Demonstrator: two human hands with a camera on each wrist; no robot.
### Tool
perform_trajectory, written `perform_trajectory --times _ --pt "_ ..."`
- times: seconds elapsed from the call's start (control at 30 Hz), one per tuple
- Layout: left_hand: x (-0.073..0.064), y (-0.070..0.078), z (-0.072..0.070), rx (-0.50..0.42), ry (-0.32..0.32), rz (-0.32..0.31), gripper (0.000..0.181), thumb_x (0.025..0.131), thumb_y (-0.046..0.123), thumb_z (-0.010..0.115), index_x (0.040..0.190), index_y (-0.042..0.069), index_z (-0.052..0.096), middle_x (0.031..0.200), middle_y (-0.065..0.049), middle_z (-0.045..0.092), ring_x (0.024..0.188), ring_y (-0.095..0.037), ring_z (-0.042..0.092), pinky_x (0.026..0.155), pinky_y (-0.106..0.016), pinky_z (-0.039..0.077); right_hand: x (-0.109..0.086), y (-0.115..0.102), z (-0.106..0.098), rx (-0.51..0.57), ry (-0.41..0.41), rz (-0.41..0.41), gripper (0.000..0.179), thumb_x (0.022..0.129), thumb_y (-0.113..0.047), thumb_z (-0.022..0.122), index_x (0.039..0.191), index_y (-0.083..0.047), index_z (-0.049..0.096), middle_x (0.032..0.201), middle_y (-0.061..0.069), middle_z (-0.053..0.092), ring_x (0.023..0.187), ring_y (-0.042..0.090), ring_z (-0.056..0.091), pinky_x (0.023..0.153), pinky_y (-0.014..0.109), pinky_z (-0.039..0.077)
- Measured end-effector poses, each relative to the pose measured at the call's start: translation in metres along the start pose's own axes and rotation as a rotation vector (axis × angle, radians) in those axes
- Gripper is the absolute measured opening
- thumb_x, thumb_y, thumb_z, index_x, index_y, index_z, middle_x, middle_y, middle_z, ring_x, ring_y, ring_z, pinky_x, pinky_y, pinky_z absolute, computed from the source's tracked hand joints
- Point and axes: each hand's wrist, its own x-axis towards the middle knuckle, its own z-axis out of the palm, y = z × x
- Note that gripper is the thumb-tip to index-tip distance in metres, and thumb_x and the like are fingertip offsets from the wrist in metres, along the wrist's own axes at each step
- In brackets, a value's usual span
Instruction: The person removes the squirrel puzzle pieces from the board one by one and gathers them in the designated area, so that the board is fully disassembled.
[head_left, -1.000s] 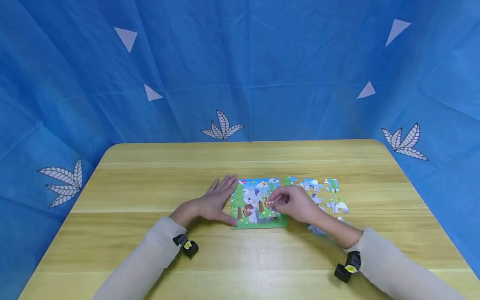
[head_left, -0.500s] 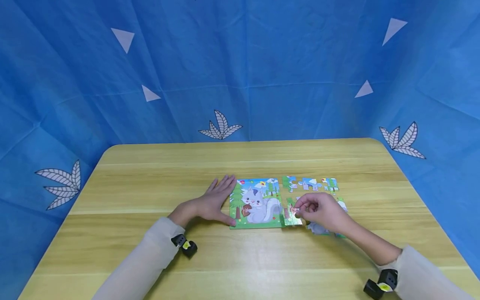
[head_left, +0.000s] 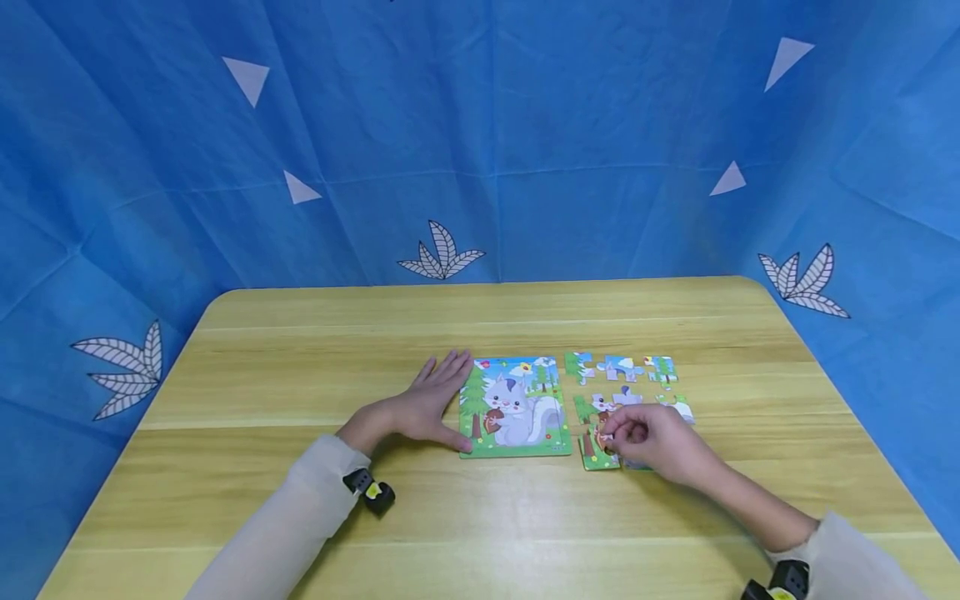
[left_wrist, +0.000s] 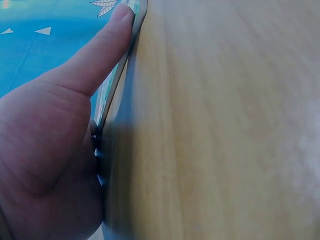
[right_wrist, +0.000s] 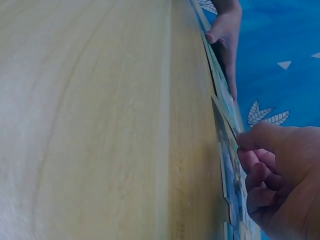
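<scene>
A square picture board (head_left: 517, 449) with a grey squirrel holding an acorn lies flat on the table. My left hand (head_left: 427, 408) rests at its left side with fingers spread, the thumb (left_wrist: 102, 57) touching the near corner. To the right of the board, my right hand (head_left: 667, 442) pinches a jigsaw piece (head_left: 590, 452) printed with grass, a brown trunk and part of the acorn. In the right wrist view this piece (right_wrist: 223, 119) is tilted, its near corner raised. It sits just below the other loose pieces, and my fingers hide its right part.
Several loose jigsaw pieces lie in rows right of the board, among them a tree piece (head_left: 579, 367), a sky piece (head_left: 621, 367) and a flower piece (head_left: 661, 368). Blue cloth (head_left: 495, 142) hangs behind the wooden table (head_left: 360, 333).
My right hand has carried the jigsaw piece from over the board rightward and toward me, down to the near side of the loose pieces. My left hand stays at the board's left edge.
</scene>
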Motion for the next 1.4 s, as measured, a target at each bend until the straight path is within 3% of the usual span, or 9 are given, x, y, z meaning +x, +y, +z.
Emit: perform_trajectory --times 0.6,0.93,1.03,1.2,1.27,1.4 --pt "0.0 -0.002 0.002 -0.007 0.007 -0.003 0.128 0.083 0.06 0.077 0.162 0.002 -0.005 0.17 -0.014 -0.012 0.155 -0.029 -0.016 0.122 -0.049 -0.012 0.002 0.001 0.001 -0.016 0.012 -0.04 0.018 0.085 0.007 0.071 0.089 -0.01 0.074 0.078 -0.005 0.064 0.059 0.002 0.044 0.052 0.018 0.038" --pt "-0.001 -0.005 0.005 -0.042 0.046 0.002 0.129 0.08 0.057 0.081 0.162 0.002 -0.002 0.169 -0.014 -0.009 0.155 -0.029 -0.013 0.122 -0.048 -0.012 0.01 0.0 -0.003 -0.032 0.065 -0.128 0.016 0.086 -0.002 0.08 0.096 -0.009 0.07 0.08 -0.007 0.063 0.069 0.007 0.056 0.059 0.023 0.05" --pt "0.0 -0.006 0.005 -0.12 0.093 0.004 0.123 0.082 0.05 0.083 0.163 0.003 0.004 0.17 -0.015 -0.006 0.156 -0.031 -0.009 0.123 -0.049 -0.009 0.017 -0.005 -0.015 -0.059 0.077 -0.117 0.015 0.09 -0.007 0.078 0.103 -0.008 0.07 0.084 -0.006 0.064 0.074 0.009 0.058 0.06 0.025 0.05" --pt "0.001 -0.009 -0.006 -0.233 0.23 -0.015 0.102 0.09 0.038 0.079 0.163 0.004 0.016 0.17 -0.016 -0.002 0.155 -0.039 0.003 0.122 -0.057 0.013 0.034 -0.014 -0.051 -0.147 0.119 -0.065 0.026 0.095 -0.017 0.074 0.117 -0.004 0.068 0.096 0.003 0.067 0.085 0.018 0.06 0.063 0.028 0.049" --pt "0.0 -0.012 -0.016 -0.212 0.295 -0.029 0.094 0.094 0.036 0.075 0.162 0.003 0.019 0.17 -0.018 0.002 0.154 -0.041 0.008 0.12 -0.058 0.019 0.041 -0.015 -0.068 -0.202 0.139 -0.059 0.034 0.096 -0.021 0.073 0.123 -0.003 0.067 0.103 0.009 0.068 0.091 0.023 0.061 0.066 0.031 0.05" --pt "-0.009 -0.019 -0.049 -0.09 0.355 -0.079 0.088 0.098 0.039 0.069 0.161 0.001 0.02 0.169 -0.019 0.008 0.155 -0.039 0.01 0.123 -0.057 0.012 0.053 -0.01 -0.099 -0.336 0.198 -0.093 0.045 0.096 -0.025 0.073 0.132 0.001 0.062 0.124 0.022 0.064 0.103 0.035 0.06 0.071 0.042 0.051"
